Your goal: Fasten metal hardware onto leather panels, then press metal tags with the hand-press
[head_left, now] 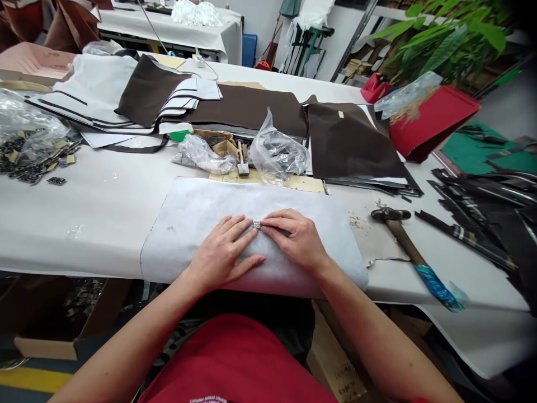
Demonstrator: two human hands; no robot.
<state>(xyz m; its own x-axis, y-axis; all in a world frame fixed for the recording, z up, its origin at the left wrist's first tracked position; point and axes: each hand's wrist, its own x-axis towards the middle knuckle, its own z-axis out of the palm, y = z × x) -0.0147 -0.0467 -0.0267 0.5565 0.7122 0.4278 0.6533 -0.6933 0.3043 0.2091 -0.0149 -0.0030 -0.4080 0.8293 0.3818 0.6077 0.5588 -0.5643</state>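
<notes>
Silvery piece [257, 224] pinched on white sheet [197, 210]

The right hand [297, 238] grips the piece's edge between thumb and finger; the left hand [224, 252] lies flat, unclenched, fingertips just beside it at 9 o'clock. Outward from there, a hammer [406, 244] (blue wrap around its handle) lies at 3 on the table [92, 224], a dark brown panel [354, 143] at 2.

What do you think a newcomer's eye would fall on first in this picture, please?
Probably the small silvery piece near the centre, on the pale sheet, with the left hand spread flat and the right hand's fingertips close against it. Next might come the hammer, its handle wrapped in blue, lying right of the sheet, and the bright red panel beyond it, at upper right.
</notes>
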